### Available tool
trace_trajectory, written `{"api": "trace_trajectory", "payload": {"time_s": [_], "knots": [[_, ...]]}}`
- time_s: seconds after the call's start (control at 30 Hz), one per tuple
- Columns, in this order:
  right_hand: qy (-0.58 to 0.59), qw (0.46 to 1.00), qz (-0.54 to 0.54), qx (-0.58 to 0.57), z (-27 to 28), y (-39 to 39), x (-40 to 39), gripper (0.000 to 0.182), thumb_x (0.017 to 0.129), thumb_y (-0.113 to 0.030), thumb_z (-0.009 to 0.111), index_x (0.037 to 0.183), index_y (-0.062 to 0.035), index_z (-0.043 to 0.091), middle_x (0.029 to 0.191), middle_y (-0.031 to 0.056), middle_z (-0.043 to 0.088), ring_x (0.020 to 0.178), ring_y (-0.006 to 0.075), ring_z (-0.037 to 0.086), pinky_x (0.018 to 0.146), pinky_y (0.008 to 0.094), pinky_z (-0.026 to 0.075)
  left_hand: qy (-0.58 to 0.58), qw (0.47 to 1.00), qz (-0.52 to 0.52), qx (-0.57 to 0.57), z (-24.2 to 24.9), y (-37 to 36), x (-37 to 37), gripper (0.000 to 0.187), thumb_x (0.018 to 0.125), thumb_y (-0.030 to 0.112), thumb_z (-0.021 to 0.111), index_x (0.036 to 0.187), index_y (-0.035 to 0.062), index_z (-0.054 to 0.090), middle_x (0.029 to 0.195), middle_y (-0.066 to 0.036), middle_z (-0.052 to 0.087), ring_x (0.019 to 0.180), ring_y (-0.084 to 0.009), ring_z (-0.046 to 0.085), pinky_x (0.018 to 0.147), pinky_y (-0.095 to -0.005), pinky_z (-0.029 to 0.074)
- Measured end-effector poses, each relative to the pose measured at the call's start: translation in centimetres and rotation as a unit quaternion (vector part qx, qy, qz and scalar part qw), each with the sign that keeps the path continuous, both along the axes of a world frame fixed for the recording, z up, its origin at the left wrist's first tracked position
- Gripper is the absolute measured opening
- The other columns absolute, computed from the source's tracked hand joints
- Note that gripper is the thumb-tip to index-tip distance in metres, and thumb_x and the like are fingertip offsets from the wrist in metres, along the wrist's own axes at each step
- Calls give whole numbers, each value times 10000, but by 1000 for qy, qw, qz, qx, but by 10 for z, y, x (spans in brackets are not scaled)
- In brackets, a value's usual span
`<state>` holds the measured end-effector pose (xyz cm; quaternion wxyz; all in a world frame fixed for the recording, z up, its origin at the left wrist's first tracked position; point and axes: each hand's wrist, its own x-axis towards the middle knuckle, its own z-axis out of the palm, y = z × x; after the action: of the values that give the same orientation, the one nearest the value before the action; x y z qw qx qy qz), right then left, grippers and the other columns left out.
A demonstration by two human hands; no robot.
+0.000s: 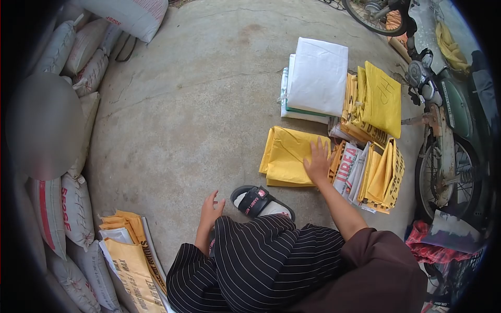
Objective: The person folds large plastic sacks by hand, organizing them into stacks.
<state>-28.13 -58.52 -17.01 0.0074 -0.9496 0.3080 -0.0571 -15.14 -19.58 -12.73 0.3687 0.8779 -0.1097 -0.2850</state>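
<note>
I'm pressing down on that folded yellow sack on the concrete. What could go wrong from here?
The right hand lies flat on the yellow sack at its edge beside the leaning sack bundle; a shove sideways may tip that bundle. The left hand hangs free, so nothing steadies the sack's far side and its folds may slide.

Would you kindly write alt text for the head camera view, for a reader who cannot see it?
A person crouching on a concrete floor presses the right hand flat on a folded yellow sack, beside more stacks of folded sacks. The left hand hangs open and empty near a black sandal.
</note>
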Motion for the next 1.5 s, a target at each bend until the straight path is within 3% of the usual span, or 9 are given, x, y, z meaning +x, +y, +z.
{"api": "trace_trajectory", "payload": {"time_s": [0.13, 0.23, 0.57, 0.63, 0.97, 1.07, 1.2, 1.33, 1.5], "knots": [[47, 990, -57, 121, -16, 26, -6, 922, 717, -553, 609, 1459, -185, 203, 1529, 138, 0, 1389, 394, -74, 972, 728, -15, -47, 999, -3, 6, 1, 11, 3, 503, 835, 283, 619, 1251, 25, 503, 1198, -207, 546, 952, -294, 604, 849, -367, 471], [35, 994, -56, 91, -21, 25, -7, 923, 703, -575, 616, 1452, -204, 225, 1526, 134, 30, 1389, 390, -21, 959, 746, 76, -38, 999, 0, 17, 2, 23, -5, 495, 836, 286, 617, 1246, 30, 510, 1184, -209, 552, 949, -297, 603, 847, -365, 470], [-49, 996, 54, 60, 8, 32, 14, 807, 725, -486, 628, 1425, -268, 290, 1515, 136, 120, 1389, 372, 84, 994, 709, 84, 7, 1000, 7, 22, 8, 50, -26, 508, 847, 338, 611, 1257, 55, 516, 1192, -204, 561, 959, -296, 607, 838, -371, 477], [-63, 984, 161, 40, 22, 41, 37, 786, 749, -449, 615, 1429, -238, 283, 1518, 97, 142, 1393, 345, 103, 1002, 702, 88, 4, 999, 19, 27, 12, 57, -29, 500, 849, 330, 608, 1255, 53, 517, 1178, -202, 571, 950, -296, 611, 836, -371, 478], [58, 984, 151, 72, -39, 55, 87, 789, 814, -479, 540, 1441, -121, 224, 1524, 67, 144, 1404, 306, 73, 1047, 642, 75, -12, 993, 115, 21, 26, 101, -64, 448, 846, 293, 600, 1213, 44, 537, 1093, -207, 608, 974, -319, 602, 863, -391, 464], [100, 980, 157, 75, -28, 60, 92, 769, 839, -471, 515, 1444, -109, 210, 1523, 77, 146, 1402, 318, 86, 1042, 649, 78, -81, 959, 259, 77, 7, 142, -86, 443, 819, 271, 627, 1179, 25, 551, 1088, -209, 604, 1026, -350, 564, 921, -411, 427], [147, 974, 159, 64, -9, 56, 101, 740, 864, -469, 494, 1458, -154, 184, 1522, 80, 150, 1390, 331, 137, 1023, 669, 117, -184, 817, 449, 312, 18, 211, -103, 587, 744, 196, 682, 1254, -1, 469, 1290, -209, 447, 1187, -363, 420, 973, -425, 376], [-22, 982, 182, 46, 23, 66, 87, 691, 871, -392, 514, 1436, -104, 240, 1500, 121, 194, 1378, 361, 171, 1024, 665, 124, -209, 733, 500, 412, 28, 308, -87, 709, 721, 184, 700, 1334, 30, 379, 1369, -188, 342, 1247, -349, 355, 988, -453, 353], [-29, 983, 178, 23, 42, 88, 94, 670, 879, -368, 511, 1427, -82, 254, 1484, 150, 225, 1348, 339, 268, 1039, 597, 219, -213, 690, 494, 485, 2, 380, -56, 624, 767, 157, 639, 1329, 53, 389, 1378, -131, 357, 1270, -317, 346, 984, -498, 341]]}}
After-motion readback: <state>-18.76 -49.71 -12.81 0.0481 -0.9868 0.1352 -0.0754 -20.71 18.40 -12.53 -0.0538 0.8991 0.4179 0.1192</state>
